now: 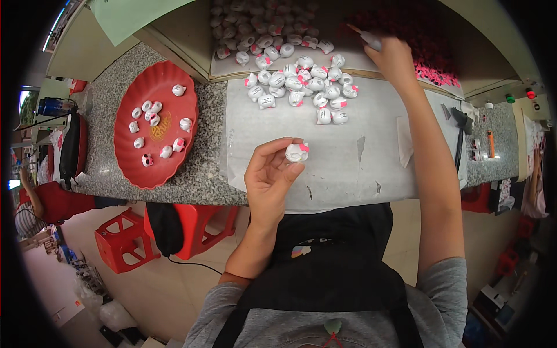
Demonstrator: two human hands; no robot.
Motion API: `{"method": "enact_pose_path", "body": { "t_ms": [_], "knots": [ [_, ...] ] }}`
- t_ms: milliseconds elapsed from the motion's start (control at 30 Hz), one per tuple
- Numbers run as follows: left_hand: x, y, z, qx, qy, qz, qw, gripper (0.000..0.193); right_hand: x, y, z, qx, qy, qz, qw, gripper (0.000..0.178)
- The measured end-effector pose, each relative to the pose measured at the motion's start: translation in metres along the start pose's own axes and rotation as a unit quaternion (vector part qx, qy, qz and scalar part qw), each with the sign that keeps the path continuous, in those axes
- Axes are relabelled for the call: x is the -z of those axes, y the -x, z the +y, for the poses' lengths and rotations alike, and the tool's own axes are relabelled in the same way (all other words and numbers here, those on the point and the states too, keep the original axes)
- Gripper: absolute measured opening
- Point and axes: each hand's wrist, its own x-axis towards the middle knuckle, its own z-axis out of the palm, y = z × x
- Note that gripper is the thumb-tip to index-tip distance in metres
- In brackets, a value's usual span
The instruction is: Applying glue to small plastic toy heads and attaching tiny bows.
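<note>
So the left hand [268, 174] has one white head with a pink bow [297, 152] pinched between thumb and fingers above the pale sheet [342, 174]; contact looks small, so slack fingertips could drop it. The right hand [395, 61] is gripping a pen-like tool [370, 40] near the pink pieces [432, 75]; a careless swing left could knock the loose heads [316, 85] around. Counts: red plate [129, 165], about a dozen heads; left hand, one; loose bunch, over twenty, overlapping; right hand, one tool; pink pieces, uncountable.
</note>
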Motion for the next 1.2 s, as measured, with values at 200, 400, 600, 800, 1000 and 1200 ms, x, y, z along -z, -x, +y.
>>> {"method": "enact_pose_path", "body": {
  "t_ms": [200, 400, 600, 800, 1000, 1200],
  "knots": [
    [-0.008, 0.004, -0.005, 0.032, -0.003, -0.006, 0.999, 0.033, 0.065, 0.081, -0.043, -0.144, -0.496, -0.077, 0.853, 0.006],
    [-0.022, 0.006, -0.009, -0.005, -0.08, -0.077, 0.994, 0.03, 0.08, 0.148, -0.077, -0.179, -0.639, -0.162, 0.73, 0.008],
    [-0.023, 0.008, -0.011, -0.078, -0.222, -0.13, 0.963, 0.026, 0.073, 0.152, -0.078, -0.166, -0.645, -0.167, 0.727, 0.007],
    [-0.024, 0.008, -0.01, -0.088, -0.178, -0.169, 0.965, 0.026, 0.068, 0.159, -0.075, -0.17, -0.615, -0.16, 0.753, 0.013],
    [-0.028, 0.01, -0.002, 0.056, 0.011, -0.102, 0.993, 0.028, 0.064, 0.165, -0.08, -0.163, -0.651, -0.114, 0.732, 0.034],
    [-0.022, 0.015, -0.001, 0.08, -0.004, -0.102, 0.992, 0.026, 0.067, 0.16, -0.086, -0.159, -0.675, -0.173, 0.699, 0.036]
  ]
}}
